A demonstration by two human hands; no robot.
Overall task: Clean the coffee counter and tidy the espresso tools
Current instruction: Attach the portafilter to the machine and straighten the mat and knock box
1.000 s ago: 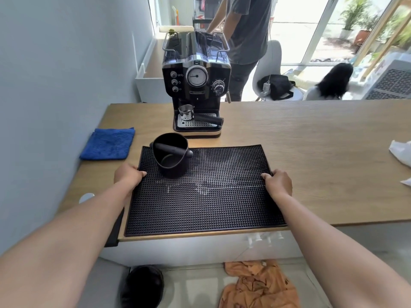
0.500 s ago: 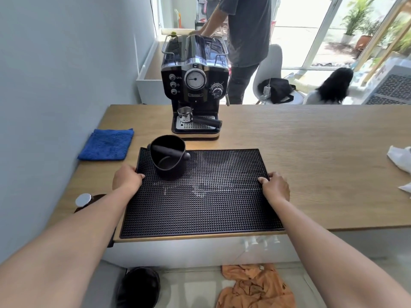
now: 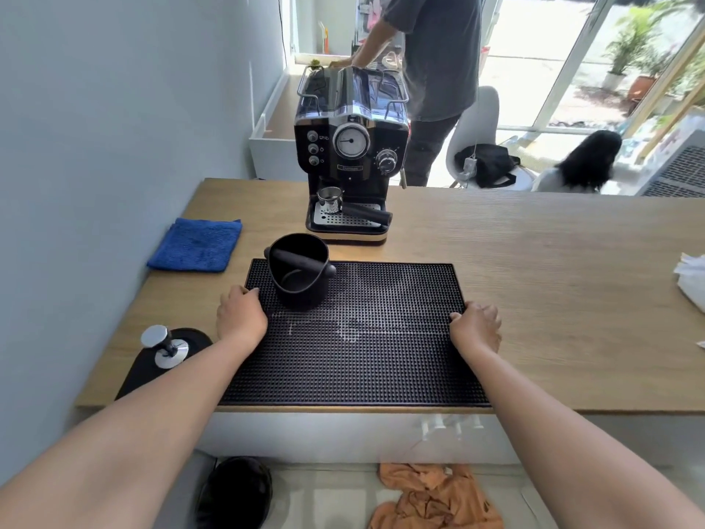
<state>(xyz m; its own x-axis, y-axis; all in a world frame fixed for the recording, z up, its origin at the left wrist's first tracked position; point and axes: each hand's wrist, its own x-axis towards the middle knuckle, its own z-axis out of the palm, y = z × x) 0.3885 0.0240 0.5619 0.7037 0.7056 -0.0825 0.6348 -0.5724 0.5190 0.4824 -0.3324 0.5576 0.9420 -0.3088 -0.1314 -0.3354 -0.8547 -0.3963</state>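
My left hand (image 3: 241,314) and right hand (image 3: 476,327) grip the black mat (image 3: 366,337) by its sides. A black cup (image 3: 299,269) sits on it; coffee machine (image 3: 351,154) behind.

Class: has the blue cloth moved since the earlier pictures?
No. The blue cloth stays by the wall on the counter, left of the espresso machine. Only the camera has shifted.

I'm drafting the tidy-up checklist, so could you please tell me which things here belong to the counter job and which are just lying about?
Part of the job:
- black bar mat, gripped by left hand and right hand
- knock box
- tamper
- portafilter
- blue cloth

Just lying about:
- orange rag on the floor
- black bag on the chair
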